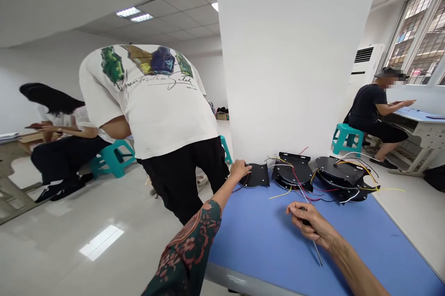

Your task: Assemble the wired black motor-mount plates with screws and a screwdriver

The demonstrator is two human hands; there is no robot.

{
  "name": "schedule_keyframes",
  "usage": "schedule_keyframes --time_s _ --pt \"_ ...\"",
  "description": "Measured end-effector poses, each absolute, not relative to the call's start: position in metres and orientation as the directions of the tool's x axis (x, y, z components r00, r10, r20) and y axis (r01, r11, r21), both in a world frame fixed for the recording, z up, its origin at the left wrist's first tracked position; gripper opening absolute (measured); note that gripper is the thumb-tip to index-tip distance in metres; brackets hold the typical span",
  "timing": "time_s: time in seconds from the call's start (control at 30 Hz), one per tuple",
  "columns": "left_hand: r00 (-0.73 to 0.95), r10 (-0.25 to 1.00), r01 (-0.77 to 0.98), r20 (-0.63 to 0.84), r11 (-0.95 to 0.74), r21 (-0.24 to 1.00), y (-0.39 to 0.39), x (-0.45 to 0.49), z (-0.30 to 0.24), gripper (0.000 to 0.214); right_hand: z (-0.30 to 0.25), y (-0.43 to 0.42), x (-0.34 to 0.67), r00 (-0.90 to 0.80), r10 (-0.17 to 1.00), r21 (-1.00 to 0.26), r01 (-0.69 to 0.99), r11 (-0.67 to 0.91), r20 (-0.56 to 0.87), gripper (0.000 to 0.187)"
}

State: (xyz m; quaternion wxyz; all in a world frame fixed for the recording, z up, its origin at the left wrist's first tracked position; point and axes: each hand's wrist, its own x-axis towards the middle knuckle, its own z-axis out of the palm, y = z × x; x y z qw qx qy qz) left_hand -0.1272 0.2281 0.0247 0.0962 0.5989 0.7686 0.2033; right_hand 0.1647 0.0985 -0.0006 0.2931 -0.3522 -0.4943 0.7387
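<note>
At the table's far left corner, my left hand is closed on the left end of a flat black plate assembly. The plate has a rounded end and small screws, and a thin red wire shows beside it. Closer to me, my right hand is wrapped round the dark handle of a screwdriver. Its metal shaft comes out below the fist and slants down over the blue tabletop. Beyond my right hand sits a second black plate assembly, with red, white and yellow wires sticking out.
On the blue table, stacked black plate assemblies with loose wires lie at the right. A white pillar rises behind. Left of the table a person in a white shirt bends over. Others sit on teal stools at both sides.
</note>
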Motion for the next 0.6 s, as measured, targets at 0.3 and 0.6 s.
schedule_keyframes --time_s 0.3,0.6 --pt "-0.247 0.962 0.864 -0.112 0.271 0.424 0.261 -0.126 0.021 0.049 -0.011 0.107 0.170 -0.569 0.773 -0.931 -0.033 -0.363 -0.281 0.051" --pt "-0.181 0.983 0.848 -0.028 0.170 0.502 0.190 -0.134 -0.004 0.038 -0.006 0.103 0.165 -0.509 0.826 -0.956 -0.020 -0.291 -0.241 0.044"
